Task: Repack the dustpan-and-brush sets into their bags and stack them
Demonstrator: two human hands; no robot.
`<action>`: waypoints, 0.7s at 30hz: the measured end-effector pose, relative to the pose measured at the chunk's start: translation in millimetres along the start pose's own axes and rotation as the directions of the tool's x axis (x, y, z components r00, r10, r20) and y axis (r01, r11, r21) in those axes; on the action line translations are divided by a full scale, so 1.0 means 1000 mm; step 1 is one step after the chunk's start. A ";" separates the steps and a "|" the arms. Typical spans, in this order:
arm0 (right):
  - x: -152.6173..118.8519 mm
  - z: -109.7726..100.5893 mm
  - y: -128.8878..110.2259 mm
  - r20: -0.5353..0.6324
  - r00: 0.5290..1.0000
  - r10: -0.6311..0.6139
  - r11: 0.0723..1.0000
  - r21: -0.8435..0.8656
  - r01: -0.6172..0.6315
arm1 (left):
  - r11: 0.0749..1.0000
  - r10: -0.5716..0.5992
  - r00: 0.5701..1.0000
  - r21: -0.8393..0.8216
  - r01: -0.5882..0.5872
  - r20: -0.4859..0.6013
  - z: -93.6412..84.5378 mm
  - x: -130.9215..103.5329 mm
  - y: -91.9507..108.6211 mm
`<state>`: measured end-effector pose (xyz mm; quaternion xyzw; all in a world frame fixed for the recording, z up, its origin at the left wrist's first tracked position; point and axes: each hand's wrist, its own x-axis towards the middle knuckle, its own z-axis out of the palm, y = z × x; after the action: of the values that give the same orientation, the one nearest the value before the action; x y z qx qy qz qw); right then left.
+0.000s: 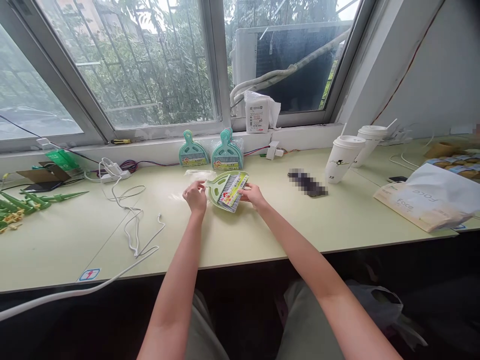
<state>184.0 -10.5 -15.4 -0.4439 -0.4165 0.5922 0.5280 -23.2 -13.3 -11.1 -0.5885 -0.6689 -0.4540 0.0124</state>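
A light green dustpan (pixel 214 192) with a small brush and a bright printed label (pixel 233 191) over it is held just above the table, tilted. My left hand (pixel 195 196) is closed at the dustpan's handle end, on the left. On the right, my right hand (pixel 254 195) pinches the edge of the labelled brush and pan. Clear plastic film (pixel 198 175) lies behind my left hand. Against the window ledge stand teal dustpan sets, one (pixel 193 152) on the left and a stack (pixel 227 154) on the right.
White cables (pixel 137 225) and a power strip (pixel 114 175) lie left, near a green plant (pixel 32 202). Two white cups (pixel 343 159) (pixel 369 142), a pixelated dark object (pixel 307 183) and a paper bag (pixel 420 197) are right. A white package (pixel 258 114) sits on the ledge.
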 end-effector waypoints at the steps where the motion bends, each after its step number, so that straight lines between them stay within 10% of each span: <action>1: -0.001 0.002 0.001 0.034 0.999 0.010 1.000 0.000 -0.010 | 0.999 0.041 0.999 -0.001 -0.040 0.009 0.001 -0.001 0.002; 6: -0.002 0.006 0.006 0.048 0.998 -0.044 0.998 0.048 0.042 | 0.985 0.163 0.987 -0.046 -0.163 -0.007 0.002 -0.010 0.022; 11: 0.000 0.003 0.004 0.014 0.989 -0.146 0.976 0.164 0.142 | 0.960 -0.253 0.904 -0.205 0.190 -0.345 -0.004 -0.007 0.030; 13: -0.001 0.003 0.003 0.018 0.984 -0.179 0.968 0.181 0.173 | 0.830 -0.394 0.907 -0.481 0.282 -0.148 -0.003 0.001 0.025; 16: -0.004 0.006 0.000 0.036 0.975 -0.218 0.964 0.164 0.210 | 0.508 -0.226 0.925 -0.773 0.380 0.307 0.004 0.007 0.020; 21: -0.007 0.008 -0.002 -0.064 0.958 -0.280 0.943 0.170 0.287 | 0.313 0.075 0.765 -0.744 0.591 0.640 0.017 -0.008 0.031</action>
<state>176.6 -17.2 -10.9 -0.3419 -0.4113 0.5360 0.6532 12.5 -11.9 -7.4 -0.4710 -0.3540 -0.5445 -0.5969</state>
